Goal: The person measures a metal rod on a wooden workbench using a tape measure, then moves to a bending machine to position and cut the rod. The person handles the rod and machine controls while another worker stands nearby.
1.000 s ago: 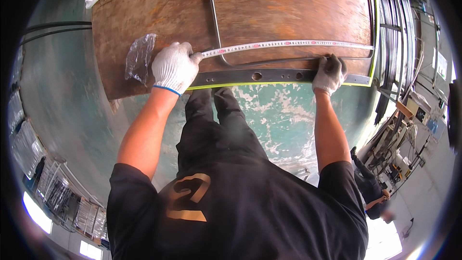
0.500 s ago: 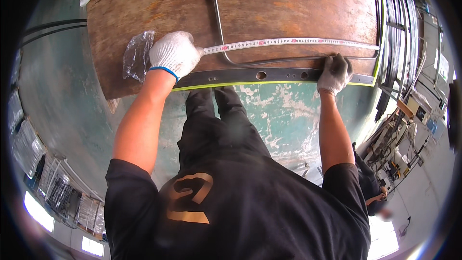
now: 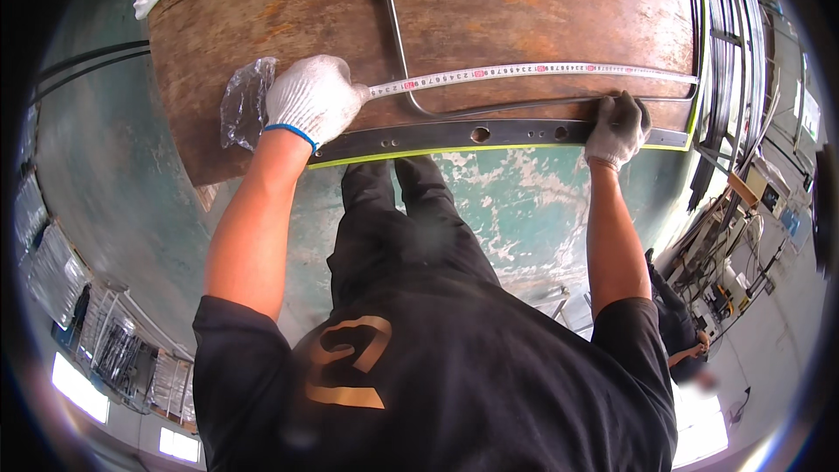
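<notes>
A worn brown wooden table (image 3: 524,17) fills the top of the frame above a scuffed green floor (image 3: 516,197). Across the upper right stretches a tape measure (image 3: 489,74), likely light, springy and quick to buckle, best pinched near an end. The left hand (image 3: 316,103), left of centre, closes on its left visible end, thumb pointing right. The right hand (image 3: 619,129) bends over a dark metal bar (image 3: 428,137), probably stiff; whether it grips cannot be told.
</notes>
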`<state>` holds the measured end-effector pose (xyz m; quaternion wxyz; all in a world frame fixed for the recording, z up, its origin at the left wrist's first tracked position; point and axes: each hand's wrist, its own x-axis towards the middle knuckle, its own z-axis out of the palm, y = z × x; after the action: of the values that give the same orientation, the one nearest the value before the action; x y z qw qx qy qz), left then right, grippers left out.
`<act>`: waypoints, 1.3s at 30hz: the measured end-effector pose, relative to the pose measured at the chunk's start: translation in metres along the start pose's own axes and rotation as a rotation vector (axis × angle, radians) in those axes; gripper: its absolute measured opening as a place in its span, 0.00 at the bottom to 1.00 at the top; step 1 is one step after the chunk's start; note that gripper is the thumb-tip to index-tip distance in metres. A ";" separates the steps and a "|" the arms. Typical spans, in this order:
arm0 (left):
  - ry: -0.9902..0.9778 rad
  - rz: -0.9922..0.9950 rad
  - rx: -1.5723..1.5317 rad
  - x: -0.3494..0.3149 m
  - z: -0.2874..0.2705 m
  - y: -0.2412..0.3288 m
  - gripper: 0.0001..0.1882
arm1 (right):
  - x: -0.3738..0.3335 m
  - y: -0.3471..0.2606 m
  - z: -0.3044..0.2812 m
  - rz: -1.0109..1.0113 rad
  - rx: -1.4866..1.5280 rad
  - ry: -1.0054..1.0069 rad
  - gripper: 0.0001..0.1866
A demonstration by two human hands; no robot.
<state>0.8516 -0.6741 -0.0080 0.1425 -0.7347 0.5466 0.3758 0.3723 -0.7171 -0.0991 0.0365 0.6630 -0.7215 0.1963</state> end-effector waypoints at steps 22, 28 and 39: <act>-0.052 -0.018 -0.013 0.010 -0.003 0.000 0.20 | -0.002 0.012 0.007 0.047 0.014 -0.046 0.22; -0.015 0.014 -0.001 0.010 0.001 -0.003 0.19 | -0.002 0.012 0.009 0.077 0.056 -0.042 0.21; 0.022 0.055 -0.011 0.012 0.009 -0.010 0.19 | -0.003 0.012 0.009 0.041 0.045 -0.021 0.18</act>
<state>0.8586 -0.6734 -0.0242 0.1223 -0.7242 0.5660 0.3744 0.3625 -0.7165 -0.1111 0.0101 0.6508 -0.7307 0.2061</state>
